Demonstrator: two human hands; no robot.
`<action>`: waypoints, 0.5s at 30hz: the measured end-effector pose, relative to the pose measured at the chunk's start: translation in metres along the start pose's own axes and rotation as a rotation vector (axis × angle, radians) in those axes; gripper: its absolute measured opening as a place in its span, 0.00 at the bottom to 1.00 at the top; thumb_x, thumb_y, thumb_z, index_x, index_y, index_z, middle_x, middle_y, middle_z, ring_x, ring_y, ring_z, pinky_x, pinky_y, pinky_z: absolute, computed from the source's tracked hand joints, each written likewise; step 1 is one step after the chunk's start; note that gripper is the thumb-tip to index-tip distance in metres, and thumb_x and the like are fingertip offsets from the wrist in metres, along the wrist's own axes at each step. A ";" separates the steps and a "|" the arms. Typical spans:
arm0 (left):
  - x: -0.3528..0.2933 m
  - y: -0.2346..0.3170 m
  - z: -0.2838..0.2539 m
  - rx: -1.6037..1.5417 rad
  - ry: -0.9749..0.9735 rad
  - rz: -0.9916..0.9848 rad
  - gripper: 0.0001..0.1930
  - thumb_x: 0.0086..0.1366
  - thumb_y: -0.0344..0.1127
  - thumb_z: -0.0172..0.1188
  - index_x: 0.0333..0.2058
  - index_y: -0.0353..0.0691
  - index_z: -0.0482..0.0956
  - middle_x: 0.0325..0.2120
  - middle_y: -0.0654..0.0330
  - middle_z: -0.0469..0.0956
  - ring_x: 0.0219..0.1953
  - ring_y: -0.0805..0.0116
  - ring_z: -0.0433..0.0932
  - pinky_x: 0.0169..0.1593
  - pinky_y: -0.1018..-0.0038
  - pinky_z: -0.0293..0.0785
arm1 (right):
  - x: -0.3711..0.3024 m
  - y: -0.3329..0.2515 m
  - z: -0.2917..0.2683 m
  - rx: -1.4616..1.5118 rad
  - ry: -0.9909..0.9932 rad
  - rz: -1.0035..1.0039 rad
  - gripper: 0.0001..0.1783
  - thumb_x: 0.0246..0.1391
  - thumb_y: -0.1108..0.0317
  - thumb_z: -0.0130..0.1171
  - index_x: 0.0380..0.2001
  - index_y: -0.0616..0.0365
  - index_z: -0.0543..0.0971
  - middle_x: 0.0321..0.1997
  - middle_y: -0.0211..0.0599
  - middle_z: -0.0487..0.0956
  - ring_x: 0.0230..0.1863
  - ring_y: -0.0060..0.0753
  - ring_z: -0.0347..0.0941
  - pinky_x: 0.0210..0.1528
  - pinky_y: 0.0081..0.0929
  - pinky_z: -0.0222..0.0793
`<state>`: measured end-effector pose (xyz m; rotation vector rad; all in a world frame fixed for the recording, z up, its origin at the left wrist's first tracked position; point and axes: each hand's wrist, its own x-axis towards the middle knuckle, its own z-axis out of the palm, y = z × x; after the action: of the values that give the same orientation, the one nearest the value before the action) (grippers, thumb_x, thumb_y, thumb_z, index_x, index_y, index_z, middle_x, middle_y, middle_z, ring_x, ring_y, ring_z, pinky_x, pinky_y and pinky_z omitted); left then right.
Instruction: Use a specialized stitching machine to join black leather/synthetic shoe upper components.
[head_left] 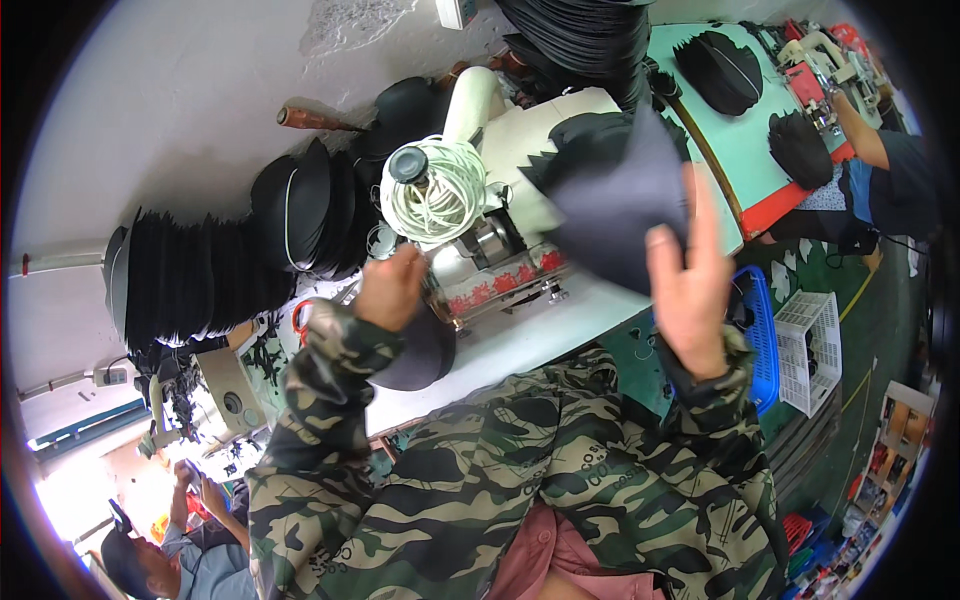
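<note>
My right hand (695,285) has its thumb against a curved black cap-brim piece (620,215), with the fingers along its right edge. Both are blurred, so the exact grip is hard to make out. Beneath that piece is a pile of black notched pieces (555,165) on the sewing machine's pale bed. My left hand (393,288) is closed at the machine's left front corner; what its fingers hold, if anything, is hidden. Another smooth black brim piece (425,350) is below that hand, partly behind my sleeve. The machine (490,240) carries a coil of white cord (435,195).
Stacked black brim pieces (185,280) line the wall on the left. A wooden-handled tool (315,119) is beside the wall. Blue (762,340) and white (808,350) plastic baskets stand at right. One person (900,180) works at far right, another (190,550) at lower left.
</note>
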<state>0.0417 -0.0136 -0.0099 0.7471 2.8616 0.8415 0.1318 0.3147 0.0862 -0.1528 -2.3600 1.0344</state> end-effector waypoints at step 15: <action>-0.061 -0.057 -0.018 0.709 -0.285 0.355 0.07 0.58 0.31 0.56 0.35 0.39 0.75 0.31 0.52 0.77 0.34 0.54 0.82 0.36 0.59 0.77 | -0.059 0.003 0.054 0.363 -0.849 0.015 0.18 0.52 0.68 0.60 0.47 0.59 0.78 0.47 0.50 0.80 0.47 0.51 0.76 0.49 0.41 0.73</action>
<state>0.0674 -0.0929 -0.0290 1.3308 2.7661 -0.3039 0.1528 0.2633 0.0278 0.5022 -2.8050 1.7661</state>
